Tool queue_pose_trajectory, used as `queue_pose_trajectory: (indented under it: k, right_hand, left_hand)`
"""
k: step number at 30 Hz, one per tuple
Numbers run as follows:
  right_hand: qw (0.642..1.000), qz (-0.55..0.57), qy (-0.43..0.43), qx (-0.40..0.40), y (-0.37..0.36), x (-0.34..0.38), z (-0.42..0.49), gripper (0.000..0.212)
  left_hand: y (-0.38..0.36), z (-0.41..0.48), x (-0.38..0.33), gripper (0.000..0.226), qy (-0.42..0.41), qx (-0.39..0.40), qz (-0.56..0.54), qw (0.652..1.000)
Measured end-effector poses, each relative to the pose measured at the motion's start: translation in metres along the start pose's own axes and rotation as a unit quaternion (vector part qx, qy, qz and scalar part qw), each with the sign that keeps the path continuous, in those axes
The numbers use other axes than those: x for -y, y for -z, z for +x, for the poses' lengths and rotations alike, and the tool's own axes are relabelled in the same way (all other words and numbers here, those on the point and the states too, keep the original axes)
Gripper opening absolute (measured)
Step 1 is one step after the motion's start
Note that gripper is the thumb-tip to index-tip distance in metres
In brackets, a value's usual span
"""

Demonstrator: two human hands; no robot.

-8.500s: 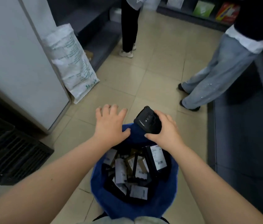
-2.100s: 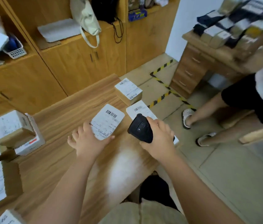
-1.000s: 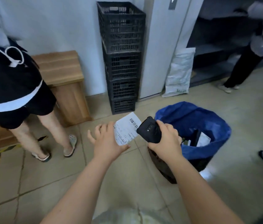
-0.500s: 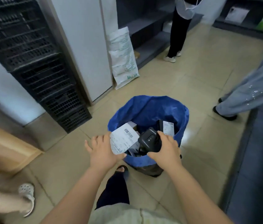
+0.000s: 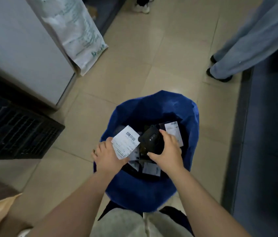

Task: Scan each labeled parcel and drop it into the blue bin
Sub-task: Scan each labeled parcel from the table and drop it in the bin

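The blue bin (image 5: 151,106) stands on the tiled floor just in front of me, with several dark, white-labeled parcels (image 5: 151,168) inside. My left hand (image 5: 108,157) holds a flat parcel with a white barcode label (image 5: 126,144) over the bin's near-left rim. My right hand (image 5: 167,151) grips a black handheld scanner (image 5: 151,139) right beside the label, above the bin's opening.
A white cabinet (image 5: 18,41) and a leaning white sack (image 5: 76,31) are at the left, with black crates (image 5: 15,130) below them. A person's legs in light jeans (image 5: 247,43) stand at the right, beside a dark mat (image 5: 271,134). Another person's shoes (image 5: 141,7) are at the top.
I have stepped up to the bin. Both hands, with the parcel and the scanner, now hang over its opening instead of in front of its near rim.
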State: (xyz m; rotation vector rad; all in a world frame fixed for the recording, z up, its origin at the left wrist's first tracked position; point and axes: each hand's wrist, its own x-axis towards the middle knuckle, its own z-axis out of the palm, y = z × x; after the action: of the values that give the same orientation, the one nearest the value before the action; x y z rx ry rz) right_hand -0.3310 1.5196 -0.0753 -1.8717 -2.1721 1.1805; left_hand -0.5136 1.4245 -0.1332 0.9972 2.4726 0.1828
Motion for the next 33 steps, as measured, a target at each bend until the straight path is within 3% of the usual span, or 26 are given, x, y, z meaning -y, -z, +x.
queue_pose_trajectory:
  k: [8,19,25,29,33]
  right_hand:
    - [0.991,0.014,-0.118,0.056,-0.097,-0.058,0.072,0.094]
    - [0.987,0.039,-0.142,0.060,-0.228,-0.126,0.156,0.092]
    - [0.990,-0.005,-0.118,0.074,-0.249,-0.139,0.172,0.093]
    - [0.991,-0.005,-0.126,0.044,-0.235,-0.128,0.166,0.093]
    - [0.992,-0.012,-0.124,0.023,-0.202,-0.102,0.152,0.094]
  left_hand:
    - [-0.116,0.061,0.008,0.106,0.090,0.070,-0.011,0.993]
    - [-0.255,0.139,0.029,0.105,0.165,0.091,-0.023,0.982]
    - [-0.274,0.146,0.028,0.102,0.109,0.117,-0.005,0.987]
    - [-0.254,0.136,0.009,0.094,-0.001,0.144,0.039,0.989]
    - [-0.215,0.130,-0.007,0.090,-0.036,0.130,0.090,0.987]
